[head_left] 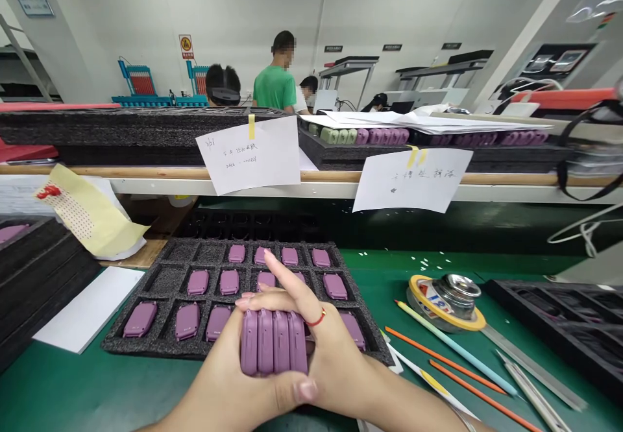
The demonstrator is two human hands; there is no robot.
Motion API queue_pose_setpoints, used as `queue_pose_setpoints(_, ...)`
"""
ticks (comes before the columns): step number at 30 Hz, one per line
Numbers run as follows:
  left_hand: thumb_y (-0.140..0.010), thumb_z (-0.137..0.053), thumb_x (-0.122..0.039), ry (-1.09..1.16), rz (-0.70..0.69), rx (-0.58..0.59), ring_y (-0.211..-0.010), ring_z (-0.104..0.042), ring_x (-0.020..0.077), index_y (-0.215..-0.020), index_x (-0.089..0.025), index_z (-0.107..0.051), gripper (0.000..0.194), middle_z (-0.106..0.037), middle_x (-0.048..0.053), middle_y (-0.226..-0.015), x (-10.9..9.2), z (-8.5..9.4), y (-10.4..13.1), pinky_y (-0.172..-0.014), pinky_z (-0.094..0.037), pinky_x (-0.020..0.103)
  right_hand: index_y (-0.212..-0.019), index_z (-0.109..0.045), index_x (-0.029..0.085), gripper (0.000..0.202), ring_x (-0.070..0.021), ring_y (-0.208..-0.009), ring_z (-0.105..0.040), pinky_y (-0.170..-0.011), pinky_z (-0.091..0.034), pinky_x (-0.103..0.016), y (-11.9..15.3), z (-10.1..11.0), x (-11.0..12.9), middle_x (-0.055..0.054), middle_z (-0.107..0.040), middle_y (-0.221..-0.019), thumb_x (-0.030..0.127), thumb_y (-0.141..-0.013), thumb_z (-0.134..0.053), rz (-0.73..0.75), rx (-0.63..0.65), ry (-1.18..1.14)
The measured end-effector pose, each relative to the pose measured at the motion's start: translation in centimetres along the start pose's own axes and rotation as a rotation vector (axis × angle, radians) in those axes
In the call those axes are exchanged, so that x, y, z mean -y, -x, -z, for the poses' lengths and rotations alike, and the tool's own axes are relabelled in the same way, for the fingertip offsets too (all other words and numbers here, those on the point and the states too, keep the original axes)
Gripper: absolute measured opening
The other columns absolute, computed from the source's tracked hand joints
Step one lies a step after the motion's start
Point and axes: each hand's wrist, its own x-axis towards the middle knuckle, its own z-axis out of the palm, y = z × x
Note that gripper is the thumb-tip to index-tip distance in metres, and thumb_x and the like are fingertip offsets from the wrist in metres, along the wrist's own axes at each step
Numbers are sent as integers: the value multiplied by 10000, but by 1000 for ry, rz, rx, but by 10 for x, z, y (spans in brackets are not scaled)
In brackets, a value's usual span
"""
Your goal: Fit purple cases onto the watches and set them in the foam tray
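A row of several purple watch cases (273, 342), pressed side by side, is held between my two hands above the near edge of a black foam tray (160, 351). My left hand (238, 380) closes round the left end, its thumb lying along the near side. From the right, my right hand (335, 360) cups the other end, with one finger stretched out over the tray and a red string bracelet at the base of the fingers. More purple watch cases, such as one at the front left (140, 319), lie singly in the tray's pockets. My hands hide part of the tray.
Right of the tray lie tape rolls (445, 302), a steel ruler (535, 367), a cutter knife (533, 390), a light-blue pen (457, 348) and orange sticks (442, 357). Foam trays (39, 276) stand left. A shelf (331, 189) with hanging paper notes crosses ahead; people work beyond.
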Motion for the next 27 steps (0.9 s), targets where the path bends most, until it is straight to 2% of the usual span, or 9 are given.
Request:
queue_pose_setpoints(2, -613, -884, -334, -13, 18, -41, -1107, -663, 342, -1113, -198, -609, 587, -724, 106, -1090, -5, -2, 1, -967, -522, 469, -1604, -88, 283, 956, -217, -1220, -648, -1159, -423, -409, 0, 0, 1, -67, -691, -1297, 292, -882, -716, 17, 18, 54)
queue_pose_setpoints(4, -594, -872, -276, -44, 24, -73, -1102, -669, 330, -1107, -194, -615, 580, -728, 100, -1092, -9, -4, 3, -950, -539, 442, -1608, -80, 284, 942, -233, -1247, -628, -1168, -406, -432, 0, 1, 1, -78, -673, -1325, 293, -894, -695, 37, 44, 86)
queue_pose_setpoints(7, -537, -838, -181, -105, 10, -80, -950, -716, 286, -1151, -200, -579, 667, -737, 72, -1031, -14, -8, 6, -816, -585, 387, -1608, -100, 289, 957, -229, -1260, -617, -1179, -388, -420, 0, 3, 1, -78, -656, -1349, 281, -877, -719, 38, 58, 27)
queue_pose_setpoints(10, -536, -814, -183, -145, 37, -101, -780, -722, 239, -1128, -209, -549, 649, -739, 36, -918, -15, -11, 9, -681, -586, 347, -1600, -147, 283, 1032, -214, -1242, -629, -1168, -402, -391, 0, 3, 0, -67, -674, -1317, 229, -800, -797, 1, 31, -63)
queue_pose_setpoints(14, -515, -804, -173, -121, 9, -131, -885, -735, 270, -1070, -217, -548, 613, -750, 43, -952, -16, -15, 10, -752, -603, 371, -1604, -126, 292, 1103, -213, -1258, -618, -1147, -426, -391, 0, 2, 1, -71, -684, -1315, 205, -761, -833, -32, 20, -132)
queue_pose_setpoints(21, -508, -800, -185, -103, -17, -145, -936, -741, 309, -1068, -213, -560, 610, -762, 64, -985, -15, -16, 15, -787, -620, 417, -1599, -146, 308, 1124, -208, -1246, -627, -1146, -425, -379, 1, 1, 7, -63, -694, -1300, 193, -737, -858, -12, -1, -134)
queue_pose_setpoints(27, -471, -829, -181, -155, -68, -164, -974, -725, 317, -1055, -200, -589, 632, -742, 82, -1052, -16, -14, 18, -817, -610, 417, -1601, -130, 315, 1056, -207, -1251, -619, -1172, -386, -409, -3, 1, 13, -73, -683, -1307, 212, -802, -812, 82, 24, -113)
